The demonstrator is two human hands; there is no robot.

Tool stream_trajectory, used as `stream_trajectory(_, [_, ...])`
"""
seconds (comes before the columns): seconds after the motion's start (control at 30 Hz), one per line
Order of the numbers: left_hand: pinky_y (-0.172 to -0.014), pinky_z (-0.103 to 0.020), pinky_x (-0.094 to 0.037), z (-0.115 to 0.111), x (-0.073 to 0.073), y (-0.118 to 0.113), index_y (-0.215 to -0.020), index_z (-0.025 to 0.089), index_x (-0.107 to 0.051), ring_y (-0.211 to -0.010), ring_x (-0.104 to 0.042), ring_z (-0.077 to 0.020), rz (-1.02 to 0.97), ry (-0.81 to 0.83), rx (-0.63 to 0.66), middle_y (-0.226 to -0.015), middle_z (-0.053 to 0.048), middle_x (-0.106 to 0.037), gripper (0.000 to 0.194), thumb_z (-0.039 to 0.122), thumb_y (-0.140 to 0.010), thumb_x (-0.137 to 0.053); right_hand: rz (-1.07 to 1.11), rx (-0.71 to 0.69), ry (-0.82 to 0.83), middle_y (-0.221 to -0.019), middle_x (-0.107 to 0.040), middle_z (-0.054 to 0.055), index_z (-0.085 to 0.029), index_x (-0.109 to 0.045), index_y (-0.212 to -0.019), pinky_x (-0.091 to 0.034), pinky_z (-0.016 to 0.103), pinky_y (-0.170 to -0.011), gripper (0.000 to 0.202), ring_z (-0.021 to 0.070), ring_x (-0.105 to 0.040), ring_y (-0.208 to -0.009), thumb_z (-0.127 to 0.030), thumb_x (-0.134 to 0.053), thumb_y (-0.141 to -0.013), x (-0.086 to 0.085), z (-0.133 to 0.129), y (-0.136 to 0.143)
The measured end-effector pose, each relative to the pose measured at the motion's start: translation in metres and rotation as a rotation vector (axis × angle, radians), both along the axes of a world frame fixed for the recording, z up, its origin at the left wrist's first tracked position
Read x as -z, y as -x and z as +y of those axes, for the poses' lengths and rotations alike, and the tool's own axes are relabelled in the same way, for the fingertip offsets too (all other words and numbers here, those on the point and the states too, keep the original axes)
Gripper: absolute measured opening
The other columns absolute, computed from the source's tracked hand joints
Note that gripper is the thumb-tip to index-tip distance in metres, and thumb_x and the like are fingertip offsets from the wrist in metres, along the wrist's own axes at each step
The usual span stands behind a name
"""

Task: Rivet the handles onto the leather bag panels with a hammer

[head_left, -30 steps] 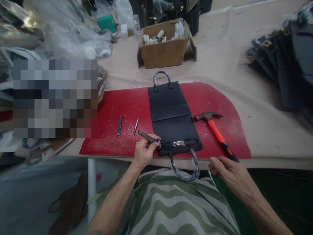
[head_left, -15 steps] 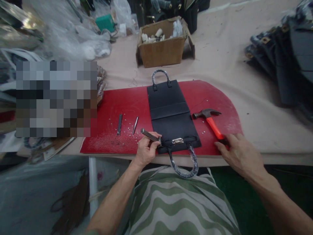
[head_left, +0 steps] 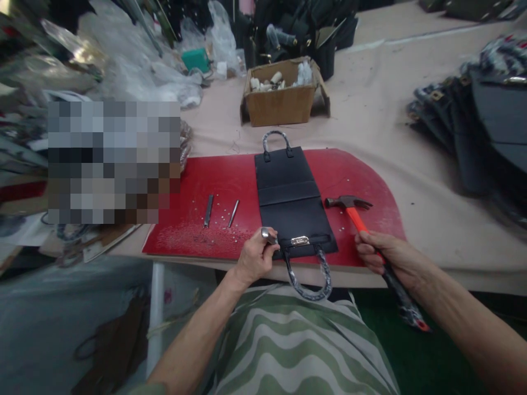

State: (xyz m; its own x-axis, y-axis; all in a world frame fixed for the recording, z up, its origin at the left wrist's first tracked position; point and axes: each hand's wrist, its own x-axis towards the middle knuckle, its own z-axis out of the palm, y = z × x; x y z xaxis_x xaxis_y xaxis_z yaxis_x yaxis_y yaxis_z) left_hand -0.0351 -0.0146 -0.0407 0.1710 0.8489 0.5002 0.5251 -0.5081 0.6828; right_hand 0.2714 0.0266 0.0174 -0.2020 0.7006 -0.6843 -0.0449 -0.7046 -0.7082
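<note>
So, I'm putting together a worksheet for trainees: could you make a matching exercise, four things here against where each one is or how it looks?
Things:
1. hammer
2. cardboard box
3. metal tool
4. flat bag

Places and states:
A. black, with a silver-coloured clasp
B. between the fingers of the left hand
C. gripped by the right hand
D. beyond the red board, white pieces inside

Right pairs: 1-C, 2-D, 3-B, 4-A
</note>
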Motion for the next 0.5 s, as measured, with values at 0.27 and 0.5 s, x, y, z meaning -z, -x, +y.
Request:
stream_trajectory(0.27, [-0.083,-0.035,-0.053,-0.001,-0.001,-0.004,-0.105,0.019,-0.053,-0.097,-0.064,-0.0218,0.029,0.025,0.001,-0.100,-0.010,-0.064,0.020,0.013,-0.086,-0.053,-0.575,-0.089,-0.759,-0.056,-0.045,-0.003,-0.024,-0.048,-0.075,-0.032,0.027,-0.042,0.037,0.0128,-0.042,-0.044,-0.058,-0.044,-0.091,-0.074,-0.031,0.030])
stream_trajectory(0.5, [-0.082,-0.035,-0.054,-0.002,-0.004,-0.008,-0.105,0.019,-0.052,-0.095,-0.063,-0.0226,0.055,0.033,-0.002,-0.099,-0.010,-0.062,0.021,0.012,-0.086,-0.051,-0.799,-0.486,-1.082,-0.050,-0.048,-0.001,-0.027,-0.043,-0.066,-0.029,0.031,-0.044,0.037,0.0154,-0.043,-0.041,-0.053,-0.039,-0.092,-0.101,-0.044,0.047])
